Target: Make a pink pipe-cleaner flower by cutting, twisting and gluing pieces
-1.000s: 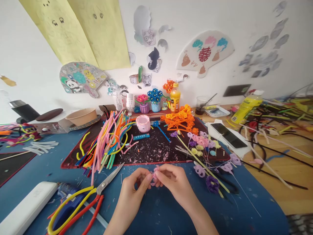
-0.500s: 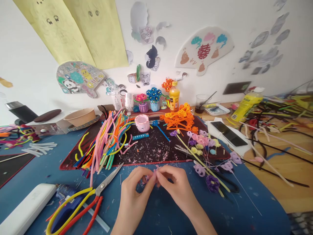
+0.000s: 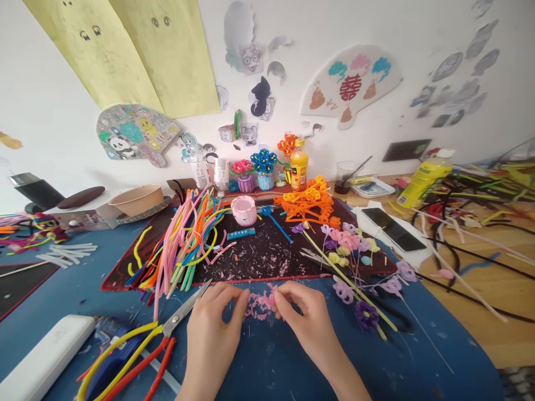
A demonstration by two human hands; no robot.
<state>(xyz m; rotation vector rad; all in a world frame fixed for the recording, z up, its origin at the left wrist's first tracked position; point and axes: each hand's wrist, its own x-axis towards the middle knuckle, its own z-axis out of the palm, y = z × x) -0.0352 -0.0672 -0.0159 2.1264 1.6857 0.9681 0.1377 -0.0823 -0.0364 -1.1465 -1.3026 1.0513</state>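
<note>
pink fluff looks unfinished; flowers at two o'clock look ready.
right hand pinches it; left hand's grip i cannot tell.

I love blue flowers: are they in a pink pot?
No, the blue flowers stand in a light blue pot.

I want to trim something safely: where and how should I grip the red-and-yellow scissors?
Take the scissors by the handles, probably best from the near side with the left hand: the handles lie toward the person, while the blades point away and rightward, tip close to that hand.
</note>
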